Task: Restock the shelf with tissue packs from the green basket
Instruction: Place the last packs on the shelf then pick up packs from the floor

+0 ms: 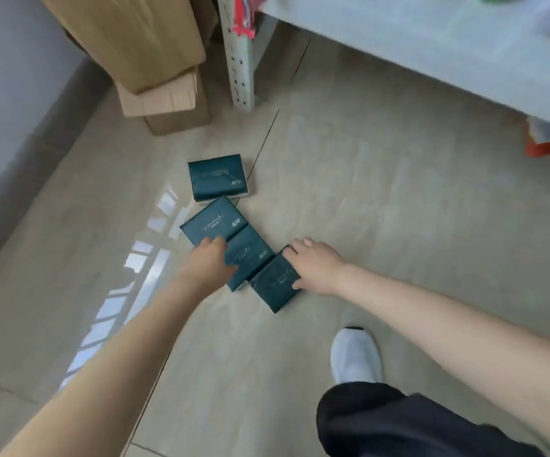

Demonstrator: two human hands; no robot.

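Glossy beige tiled floor (382, 199) fills the view. A pale grey metal shelf (431, 51) runs across the upper right, its perforated upright post (240, 67) standing on the floor. Brown cardboard boxes (141, 44) are stacked left of the post. Green basket is not in view.

Four dark-green plastic-wrapped tissue packs lie flat on the floor in a loose crooked row — far pack (219, 178) closest to the post, then second pack (211, 222), third pack (250, 257) and nearest pack (273, 282). The last three touch or overlap. The person bends over them, white shoe (356, 357) near the row.

Right hand (316, 268) grips the right end of the nearest pack, fingers over its far edge and thumb at the near edge. Left hand (206, 263) lies on the second and third packs where they meet, fingers bent — blurred, cannot tell if it has a real hold.

Step, as I read it: gathering loose packs off the floor, none of these four shelved yet. Next move calls for a firm hold with both hands and a lift without the slick wrappers slipping, then a carry up and right to the shelf. The far pack needs a longer reach.
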